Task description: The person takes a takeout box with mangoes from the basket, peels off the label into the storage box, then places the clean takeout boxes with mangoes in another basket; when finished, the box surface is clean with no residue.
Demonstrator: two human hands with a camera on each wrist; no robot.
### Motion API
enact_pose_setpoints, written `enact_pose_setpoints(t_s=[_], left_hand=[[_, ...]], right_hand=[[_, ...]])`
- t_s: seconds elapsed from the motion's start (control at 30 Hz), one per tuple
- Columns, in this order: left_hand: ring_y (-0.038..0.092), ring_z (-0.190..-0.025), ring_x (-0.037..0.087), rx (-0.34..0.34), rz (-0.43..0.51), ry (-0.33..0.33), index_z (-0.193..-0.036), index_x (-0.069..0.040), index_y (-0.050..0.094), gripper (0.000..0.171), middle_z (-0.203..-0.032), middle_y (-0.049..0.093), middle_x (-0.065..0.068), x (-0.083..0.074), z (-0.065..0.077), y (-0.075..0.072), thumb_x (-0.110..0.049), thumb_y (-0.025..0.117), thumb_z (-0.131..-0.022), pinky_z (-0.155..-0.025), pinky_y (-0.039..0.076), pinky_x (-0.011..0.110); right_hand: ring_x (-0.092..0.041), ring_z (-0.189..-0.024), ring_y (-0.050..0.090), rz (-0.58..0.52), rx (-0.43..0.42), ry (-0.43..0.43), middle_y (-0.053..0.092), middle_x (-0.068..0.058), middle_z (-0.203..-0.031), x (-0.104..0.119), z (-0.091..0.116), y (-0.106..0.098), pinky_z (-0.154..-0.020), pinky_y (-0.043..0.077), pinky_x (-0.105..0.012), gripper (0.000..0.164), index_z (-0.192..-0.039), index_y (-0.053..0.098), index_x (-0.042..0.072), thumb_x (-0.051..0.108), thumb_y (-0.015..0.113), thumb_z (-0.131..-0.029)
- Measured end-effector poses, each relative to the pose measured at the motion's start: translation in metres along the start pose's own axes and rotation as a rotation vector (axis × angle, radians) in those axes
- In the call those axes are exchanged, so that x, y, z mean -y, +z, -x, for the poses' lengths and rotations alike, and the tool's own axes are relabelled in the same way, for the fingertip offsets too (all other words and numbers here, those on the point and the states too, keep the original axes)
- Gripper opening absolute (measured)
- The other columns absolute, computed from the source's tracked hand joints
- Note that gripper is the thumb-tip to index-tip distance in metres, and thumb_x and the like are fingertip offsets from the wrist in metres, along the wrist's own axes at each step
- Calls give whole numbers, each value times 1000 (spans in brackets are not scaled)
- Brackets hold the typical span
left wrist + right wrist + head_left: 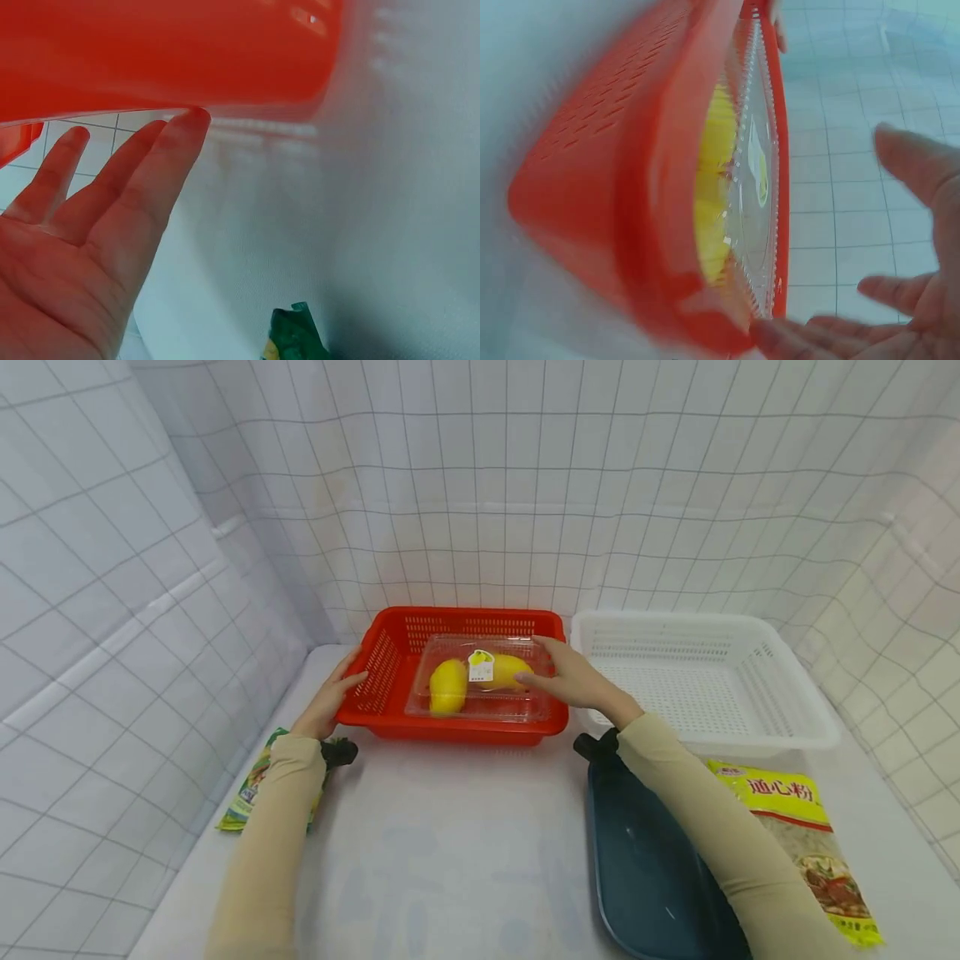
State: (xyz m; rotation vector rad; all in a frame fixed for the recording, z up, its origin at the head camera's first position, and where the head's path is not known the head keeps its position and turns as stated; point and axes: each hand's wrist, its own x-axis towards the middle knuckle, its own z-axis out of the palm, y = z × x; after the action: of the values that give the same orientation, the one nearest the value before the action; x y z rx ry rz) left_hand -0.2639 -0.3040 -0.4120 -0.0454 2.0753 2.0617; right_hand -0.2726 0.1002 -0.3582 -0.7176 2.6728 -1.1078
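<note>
A red plastic basket (457, 732) stands at the back middle of the table. Inside it lies a clear lidded box (517, 708) with a white label (481, 673) and yellow mangoes (447, 687). At the basket's left side is my left hand (327, 700); in the left wrist view its straight fingers reach the lower edge of the red wall. My right hand (576, 678) is at the right rim, thumb and fingers spread. The right wrist view has its fingertips (772, 337) right at the rim's corner, the thumb well apart from the basket.
Beside the red basket on the right stands a white basket (750, 743). A dark blue tray (645, 860) lies under my right forearm, with a yellow pasta bag (795, 827) to its right. A green packet (251, 793) lies by my left forearm. Grid-patterned curtains (480, 485) surround the table.
</note>
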Motion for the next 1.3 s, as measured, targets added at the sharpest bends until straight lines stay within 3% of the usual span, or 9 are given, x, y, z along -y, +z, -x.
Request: enact_pose_setpoints(t_s=[0.13,0.33,0.47,0.57,0.77,1.0,1.2,1.3], left_hand=[[48,-106,28,3,14,-16,-153,-31,7,61,-152,16,13,-6,3,3,-19,40,-103,-80,53,33],[49,-104,25,19,69,-31,-154,-30,6,62,-151,15,12,-9,5,4,-16,39,-103,-79,53,31],[48,-105,27,15,76,-31,-154,-30,7,62,-150,16,12,-6,5,4,-17,39,-103,-79,53,31],[47,-107,28,19,74,-26,-153,-31,7,62,-151,16,11,-4,4,3,-18,40,-103,-78,53,31],[48,-106,28,11,64,-24,-153,-33,8,62,-152,16,11,-4,2,2,-21,42,-102,-79,53,31],[46,-108,29,16,56,-38,-153,-31,5,62,-153,14,11,-5,2,1,-18,39,-103,-81,53,32],[46,-108,30,22,67,-37,-153,-31,6,62,-153,13,12,-7,2,3,-17,38,-103,-81,53,33],[46,-109,30,15,72,-37,-153,-32,7,62,-152,14,11,-7,1,3,-18,40,-103,-81,53,34]], right_hand=[[-34,-127,37,-14,28,48,35,-20,-144,4,-9,5,-98,40,-51,95,-150,13,0,42,69,-85],[-33,-122,41,-126,64,99,37,-18,-140,10,-16,17,-96,43,-48,100,-149,9,4,37,74,-81],[-34,-126,38,-93,95,226,28,-21,-148,14,-19,23,-101,37,-49,107,-150,-2,1,39,72,-82],[-35,-124,41,-71,103,316,29,-23,-148,16,-20,26,-102,36,-48,109,-149,-7,-2,40,70,-83],[-33,-111,50,-31,74,374,43,-23,-137,16,-22,29,-98,42,-46,98,-148,6,-7,34,69,-86],[-31,-102,53,-2,30,341,51,-23,-126,14,-26,35,-95,45,-44,82,-144,23,-9,30,68,-87],[-31,-102,51,-99,-45,365,48,-21,-122,10,-34,44,-95,44,-45,79,-140,23,-6,28,69,-86],[-32,-102,51,-205,-52,421,47,-21,-119,7,-37,47,-96,44,-44,84,-142,13,-5,28,68,-87]])
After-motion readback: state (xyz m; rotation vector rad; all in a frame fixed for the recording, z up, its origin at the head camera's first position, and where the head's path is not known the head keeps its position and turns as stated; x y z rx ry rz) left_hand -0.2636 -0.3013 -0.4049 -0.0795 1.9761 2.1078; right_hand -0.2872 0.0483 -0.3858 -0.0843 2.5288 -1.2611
